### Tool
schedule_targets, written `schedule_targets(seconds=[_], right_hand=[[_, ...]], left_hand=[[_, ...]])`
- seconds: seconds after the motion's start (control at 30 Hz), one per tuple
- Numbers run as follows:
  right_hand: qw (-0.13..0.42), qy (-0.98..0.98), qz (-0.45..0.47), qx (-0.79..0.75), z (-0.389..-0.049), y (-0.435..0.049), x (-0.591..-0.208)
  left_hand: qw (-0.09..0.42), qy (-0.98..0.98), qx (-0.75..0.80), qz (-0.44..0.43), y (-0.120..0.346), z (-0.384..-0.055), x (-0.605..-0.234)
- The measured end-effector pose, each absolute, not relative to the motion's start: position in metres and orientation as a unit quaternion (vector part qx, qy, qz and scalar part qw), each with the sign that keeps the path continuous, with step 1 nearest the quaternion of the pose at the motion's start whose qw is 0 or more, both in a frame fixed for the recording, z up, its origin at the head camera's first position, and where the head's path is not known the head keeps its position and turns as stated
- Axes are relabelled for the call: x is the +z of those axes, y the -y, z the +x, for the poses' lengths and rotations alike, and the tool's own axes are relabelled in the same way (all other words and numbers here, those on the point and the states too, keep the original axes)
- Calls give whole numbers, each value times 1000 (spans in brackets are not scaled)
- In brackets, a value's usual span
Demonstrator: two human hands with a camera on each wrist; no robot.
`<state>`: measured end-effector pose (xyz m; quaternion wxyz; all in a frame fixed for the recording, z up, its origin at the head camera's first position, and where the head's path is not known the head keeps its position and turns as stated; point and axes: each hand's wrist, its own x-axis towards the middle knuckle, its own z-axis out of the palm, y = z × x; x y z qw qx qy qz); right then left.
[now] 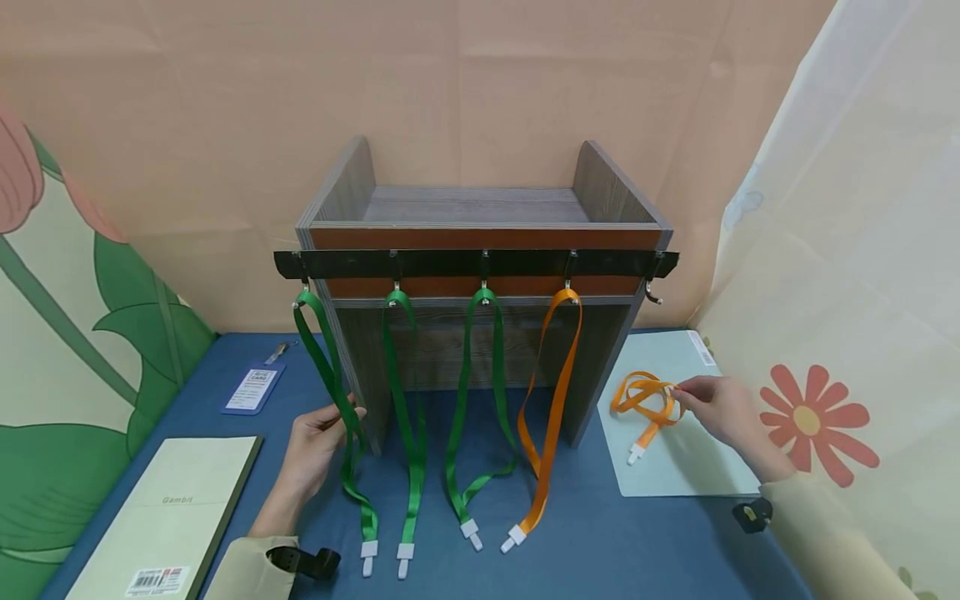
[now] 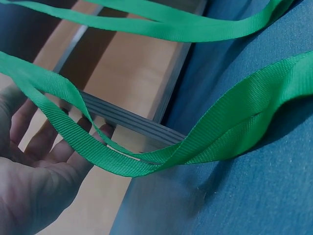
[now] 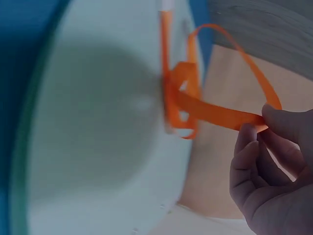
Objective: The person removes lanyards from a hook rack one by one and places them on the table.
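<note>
My right hand pinches the strap of a loose orange lanyard between thumb and fingertips. In the right wrist view, part of that strap is lifted in a loop while the rest lies bunched on a pale green notebook. My left hand is beside the leftmost green lanyard, its fingers behind the strap and reaching the edge of the shelf's side panel. Two more green lanyards and an orange lanyard hang from the black hook rail.
The grey wooden shelf stands at the back of the blue table. At the rail's right end a bare hook sticks out. A blue badge holder and a cream notebook lie at left. A flowered curtain borders the right.
</note>
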<state>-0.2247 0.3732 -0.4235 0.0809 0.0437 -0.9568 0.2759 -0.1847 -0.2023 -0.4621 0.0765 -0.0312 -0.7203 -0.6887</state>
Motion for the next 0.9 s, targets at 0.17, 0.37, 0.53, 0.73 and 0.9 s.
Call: schedule_targets(seconds=[0.17, 0.37, 0.53, 0.73, 0.9], right_hand=[[49, 962, 25, 266, -232, -374, -443], [-15, 965, -14, 263, -238, -375, -459], [-37, 963, -28, 266, -237, -377, -462], [-1, 966, -1, 259, -233, -376, -451], [29, 962, 23, 271, -224, -366, -431]], left_hand=[[73, 724, -686, -30, 202, -185, -461], [65, 721, -690, -28, 202, -185, -461], [66, 714, -696, -35, 202, -185, -461], [68, 719, -691, -34, 202, -185, -462], [67, 725, -684, -28, 202, -185, -462]])
